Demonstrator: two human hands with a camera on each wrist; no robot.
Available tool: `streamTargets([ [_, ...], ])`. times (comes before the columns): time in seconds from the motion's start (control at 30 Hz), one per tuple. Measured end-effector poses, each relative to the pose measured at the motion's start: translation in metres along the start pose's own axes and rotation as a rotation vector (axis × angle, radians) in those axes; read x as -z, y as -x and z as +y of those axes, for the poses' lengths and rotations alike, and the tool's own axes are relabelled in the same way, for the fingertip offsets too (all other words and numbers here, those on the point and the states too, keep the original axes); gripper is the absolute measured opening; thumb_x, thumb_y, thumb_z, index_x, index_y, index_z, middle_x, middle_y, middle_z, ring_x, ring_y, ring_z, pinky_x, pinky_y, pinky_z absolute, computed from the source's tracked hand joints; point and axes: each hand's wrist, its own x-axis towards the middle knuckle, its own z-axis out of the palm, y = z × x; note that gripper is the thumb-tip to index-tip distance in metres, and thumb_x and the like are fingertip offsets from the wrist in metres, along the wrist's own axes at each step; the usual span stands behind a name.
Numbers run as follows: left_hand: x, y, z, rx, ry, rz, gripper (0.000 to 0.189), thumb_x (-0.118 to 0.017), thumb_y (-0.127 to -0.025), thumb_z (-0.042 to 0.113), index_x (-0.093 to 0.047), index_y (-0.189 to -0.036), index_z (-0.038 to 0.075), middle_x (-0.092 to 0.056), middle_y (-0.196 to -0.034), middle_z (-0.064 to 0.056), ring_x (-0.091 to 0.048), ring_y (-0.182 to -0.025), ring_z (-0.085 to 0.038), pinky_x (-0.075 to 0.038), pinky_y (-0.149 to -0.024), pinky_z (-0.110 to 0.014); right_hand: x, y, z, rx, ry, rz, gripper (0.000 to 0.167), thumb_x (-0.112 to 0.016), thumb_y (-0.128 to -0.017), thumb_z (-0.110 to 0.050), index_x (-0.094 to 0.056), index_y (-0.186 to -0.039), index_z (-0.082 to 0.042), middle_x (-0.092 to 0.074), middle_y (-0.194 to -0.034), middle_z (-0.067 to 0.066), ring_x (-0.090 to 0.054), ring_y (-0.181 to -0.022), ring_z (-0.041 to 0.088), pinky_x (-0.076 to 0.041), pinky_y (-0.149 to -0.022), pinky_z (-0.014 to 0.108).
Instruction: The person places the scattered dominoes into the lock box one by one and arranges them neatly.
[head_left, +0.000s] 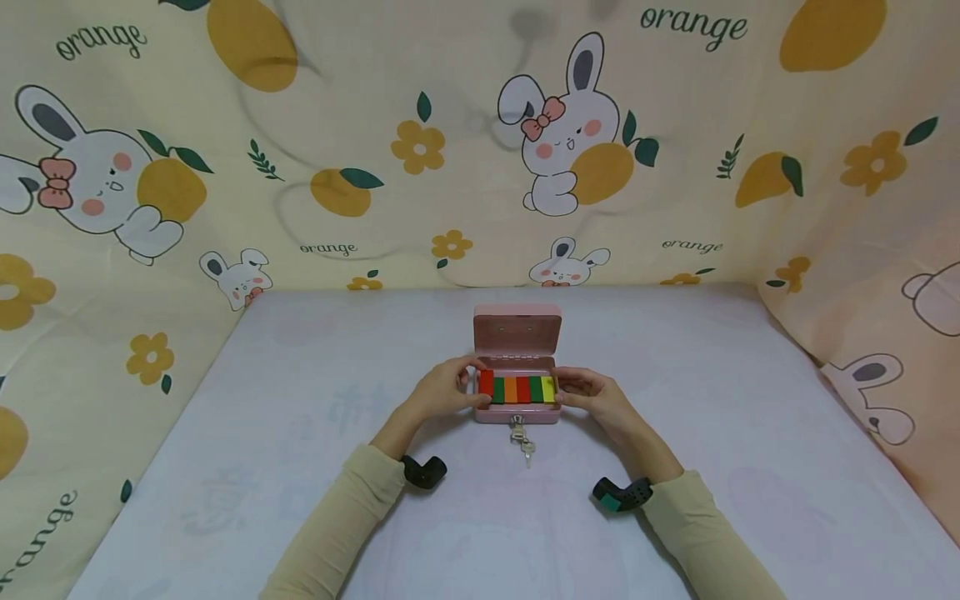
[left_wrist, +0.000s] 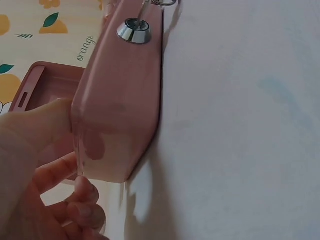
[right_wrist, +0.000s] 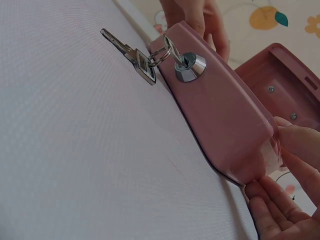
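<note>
A pink metal cash box (head_left: 517, 414) stands with its lid (head_left: 517, 333) raised. Inside lies a side-by-side row of several coloured blocks: red, green, orange, red, green, yellow. At the row's left end, my left hand (head_left: 442, 389) pinches the red block (head_left: 487, 384), which sits slightly higher than its neighbours. In the left wrist view the thumb reaches over the rim and its tip is hidden. My right hand (head_left: 596, 393) holds the box's right side, thumb at the rim beside the yellow block (head_left: 549, 389). Lower fingers (right_wrist: 275, 200) touch the outer wall.
A key sits in the front lock (right_wrist: 191, 69), and a second key (right_wrist: 131, 56) hangs from its ring onto the table. The white tabletop (head_left: 262, 467) surrounds the box. Behind it hangs a patterned cloth (head_left: 450, 125). Each wrist wears a black camera mount (head_left: 424, 472).
</note>
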Motion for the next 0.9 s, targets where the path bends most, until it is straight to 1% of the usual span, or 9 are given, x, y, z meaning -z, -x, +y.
streamTargets([
  [0.2,-0.0012,-0.0012,0.0009,0.007,-0.075,-0.005,0.045,-0.075,-0.081,0.033,-0.057,-0.120,0.020,-0.052,-0.085,-0.004,-0.047,-0.079,-0.016,-0.032,-0.062,-0.026,0.0009,-0.0006,0.0017,0.007,0.009,-0.004,0.054,-0.068,-0.090,-0.016,-0.049,-0.138,-0.002,-0.047,-0.145,0.021,-0.049,-0.130,0.033,-0.046,-0.093,0.009],
  [0.37,-0.0017,-0.0021,0.0018,0.029,-0.134,-0.015,0.045,-0.074,-0.081,0.035,-0.055,-0.120,0.022,-0.052,-0.087,-0.003,-0.048,-0.080,-0.017,-0.033,-0.062,-0.027,0.0006,-0.0004,0.0014,0.003,-0.001,-0.007,0.054,-0.068,-0.090,-0.016,-0.049,-0.138,-0.002,-0.047,-0.145,0.021,-0.049,-0.130,0.033,-0.045,-0.093,0.009],
  [0.63,-0.0024,-0.0034,0.0011,0.037,-0.163,-0.025,0.046,-0.071,-0.082,0.038,-0.053,-0.121,0.024,-0.055,-0.092,-0.005,-0.049,-0.081,-0.017,-0.036,-0.063,-0.027,0.0006,-0.0004,0.0008,-0.005,-0.002,-0.002,0.053,-0.067,-0.090,-0.015,-0.049,-0.138,-0.002,-0.047,-0.144,0.022,-0.050,-0.129,0.032,-0.046,-0.093,0.009],
  [0.73,-0.0032,-0.0041,0.0018,0.053,-0.185,-0.025,0.046,-0.071,-0.082,0.039,-0.053,-0.122,0.025,-0.058,-0.097,-0.006,-0.052,-0.085,-0.019,-0.042,-0.068,-0.030,0.0006,-0.0005,0.0008,-0.004,-0.005,-0.004,0.054,-0.068,-0.089,-0.016,-0.049,-0.138,-0.002,-0.047,-0.144,0.022,-0.051,-0.127,0.030,-0.045,-0.092,0.008],
  [0.83,-0.0035,-0.0046,0.0030,0.073,-0.216,-0.028,0.046,-0.071,-0.082,0.041,-0.053,-0.122,0.026,-0.061,-0.107,-0.008,-0.055,-0.093,-0.021,-0.049,-0.079,-0.037,0.0007,-0.0004,0.0007,-0.005,-0.009,-0.006,0.055,-0.069,-0.089,-0.016,-0.049,-0.138,-0.002,-0.047,-0.144,0.022,-0.053,-0.125,0.025,-0.045,-0.092,0.008],
  [0.9,-0.0034,-0.0046,0.0041,0.084,-0.230,-0.032,0.046,-0.070,-0.082,0.041,-0.053,-0.122,0.027,-0.062,-0.112,-0.009,-0.056,-0.097,-0.023,-0.051,-0.085,-0.042,0.0008,-0.0003,0.0005,-0.006,-0.013,-0.006,0.056,-0.069,-0.088,-0.016,-0.049,-0.138,-0.002,-0.047,-0.144,0.022,-0.055,-0.122,0.020,-0.045,-0.091,0.008],
])
